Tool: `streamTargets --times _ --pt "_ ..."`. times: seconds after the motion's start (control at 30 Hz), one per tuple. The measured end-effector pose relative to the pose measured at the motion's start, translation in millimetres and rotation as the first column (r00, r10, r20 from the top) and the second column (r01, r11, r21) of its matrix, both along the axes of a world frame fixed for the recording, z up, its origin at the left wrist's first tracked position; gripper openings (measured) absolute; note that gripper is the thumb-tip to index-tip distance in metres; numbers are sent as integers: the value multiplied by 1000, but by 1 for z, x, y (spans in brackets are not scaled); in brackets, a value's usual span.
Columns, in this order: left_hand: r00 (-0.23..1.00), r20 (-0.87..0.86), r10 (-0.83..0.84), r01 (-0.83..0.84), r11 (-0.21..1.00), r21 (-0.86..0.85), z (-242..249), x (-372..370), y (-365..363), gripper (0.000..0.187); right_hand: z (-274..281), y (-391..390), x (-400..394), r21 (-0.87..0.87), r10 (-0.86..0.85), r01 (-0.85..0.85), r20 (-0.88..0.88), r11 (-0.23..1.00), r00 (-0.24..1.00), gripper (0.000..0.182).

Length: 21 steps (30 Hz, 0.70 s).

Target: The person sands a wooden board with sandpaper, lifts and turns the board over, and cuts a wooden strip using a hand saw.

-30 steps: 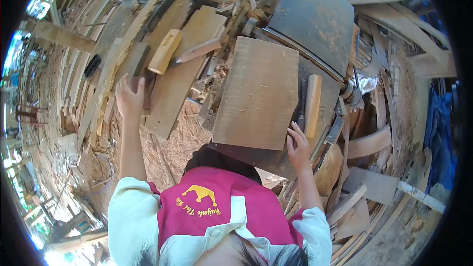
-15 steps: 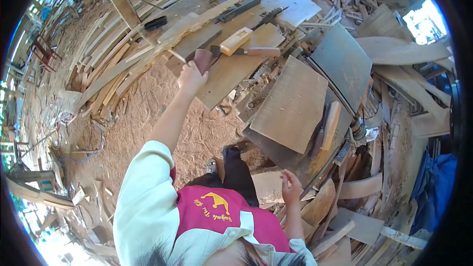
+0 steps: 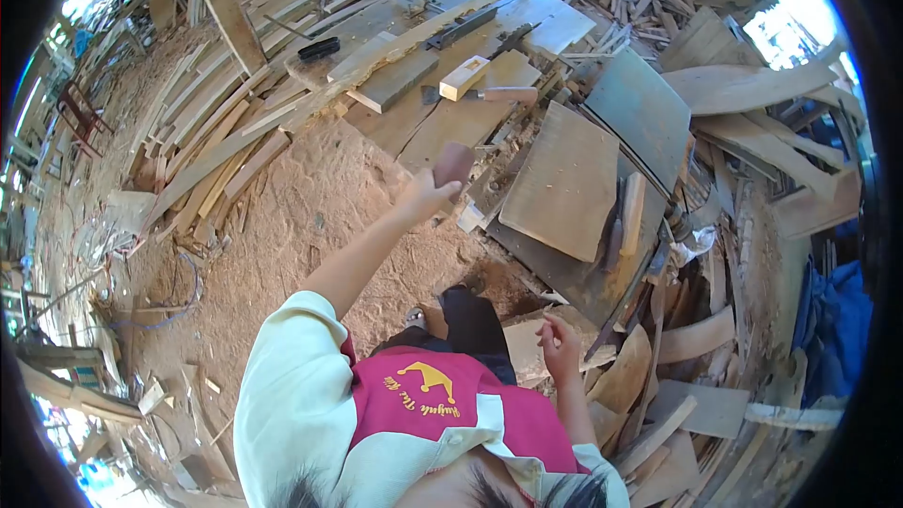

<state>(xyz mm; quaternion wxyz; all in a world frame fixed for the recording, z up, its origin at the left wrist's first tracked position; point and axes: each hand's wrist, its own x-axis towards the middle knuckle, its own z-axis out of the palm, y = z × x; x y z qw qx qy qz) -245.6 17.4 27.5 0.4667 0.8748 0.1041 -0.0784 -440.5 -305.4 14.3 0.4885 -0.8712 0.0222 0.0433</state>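
My left hand point(image 3: 428, 198) is closed around a reddish-brown piece of sandpaper point(image 3: 454, 163), held out over the near edge of the wooden workbench boards point(image 3: 447, 132). Beyond it lie a pale wooden block point(image 3: 464, 78) and a tool with a wooden handle point(image 3: 509, 94), its flat blade partly behind the block. My right hand point(image 3: 562, 348) hangs low on the right with loosely bent fingers and nothing visible in them. Closest to that hand are a wide brown board point(image 3: 562, 179) on a dark panel and a narrow wooden piece point(image 3: 633, 214).
Long planks point(image 3: 212, 165) are stacked at the left. A black oblong object point(image 3: 320, 49) and a dark metal bar point(image 3: 461, 26) rest on the far boards. Curved wood pieces point(image 3: 762, 94) and a blue tarp point(image 3: 832, 329) are at the right. Sawdust covers the ground point(image 3: 282, 226).
My left hand has moved right and toward my body with the sandpaper, away from the boards' left part. My right hand stays low, nearly unchanged. The view has shifted slightly.
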Motion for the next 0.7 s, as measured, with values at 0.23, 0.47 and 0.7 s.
streamTargets --times 0.23,0.47,0.7 --pt "983 102 -154 146 986 86 -5 -5 -81 64 44 37 63 -161 180 -159 128 974 975 36" --pt "983 69 -173 140 932 335 -26 23 -142 62 45 49 162 -366 32 6 98 930 995 51" --pt "972 12 -236 209 883 420 -32 28 -168 65 -15 44 242 -544 -101 140 101 828 990 56"
